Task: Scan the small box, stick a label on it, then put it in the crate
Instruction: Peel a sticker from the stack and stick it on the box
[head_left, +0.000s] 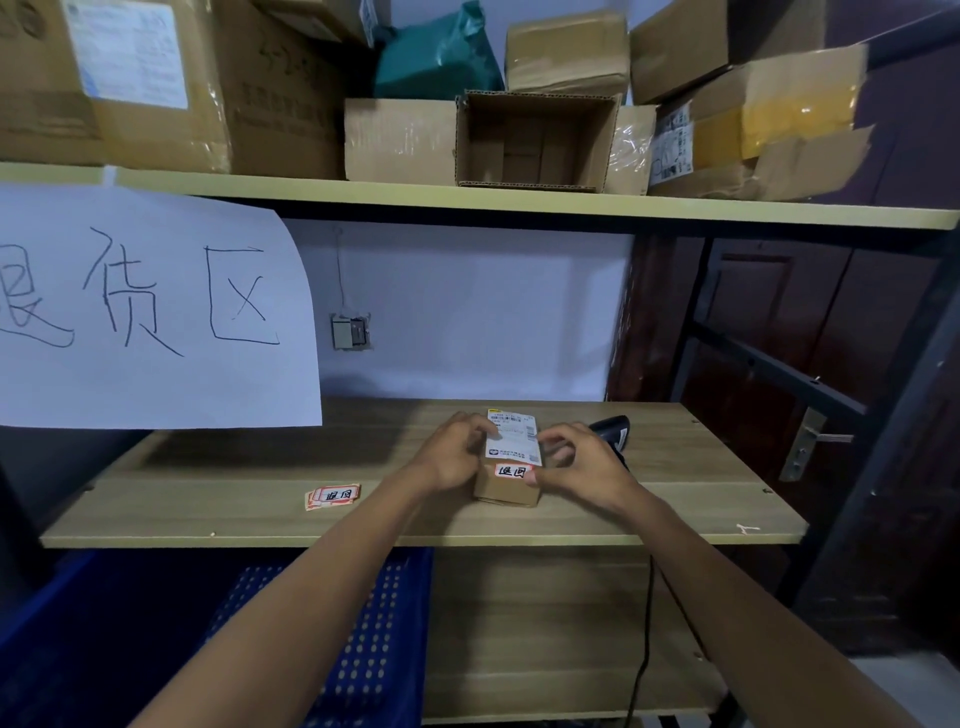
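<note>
The small box (506, 486) stood on the wooden shelf (260, 467), red label (511, 471) stuck on top. Left hand (452, 454) gripped its 9 o'clock side; right hand (576, 467) pressed the label's 3 o'clock edge. Blue crate (363, 649) sat below at 7 o'clock

A small box (506, 486) sits on the wooden shelf (208, 499), with the left hand (452, 457) and right hand (582, 467) touching its sides. A red-edged label (511, 471) lies on its top below a white slip. A label stack (332, 496) lies left, a scanner (613, 431) behind right, a blue crate (374, 649) below.
</note>
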